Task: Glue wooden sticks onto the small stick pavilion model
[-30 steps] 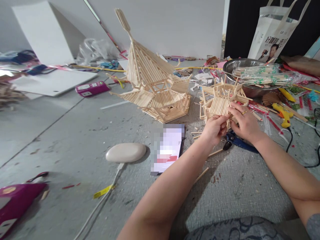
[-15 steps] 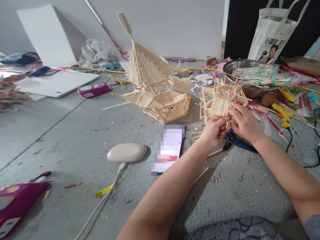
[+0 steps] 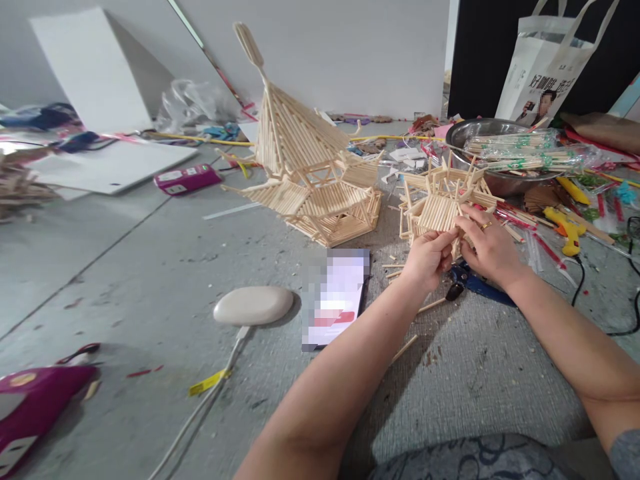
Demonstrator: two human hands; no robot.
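On the floor (image 3: 200, 267), note a tall wooden-stick pagoda (image 3: 313, 153) at ten o'clock from the smaller stick framework (image 3: 440, 211). Apparently setting a joint there: pinching its near edge narrowly, at six o'clock, with the fingers of the left hand (image 3: 427, 261); curling those of the right hand (image 3: 493, 252) over the four-o'clock corner, cannot tell whether gripping. Probably calls next for light, steady pressure, with blue-handled pliers (image 3: 485, 291) near, at five o'clock.
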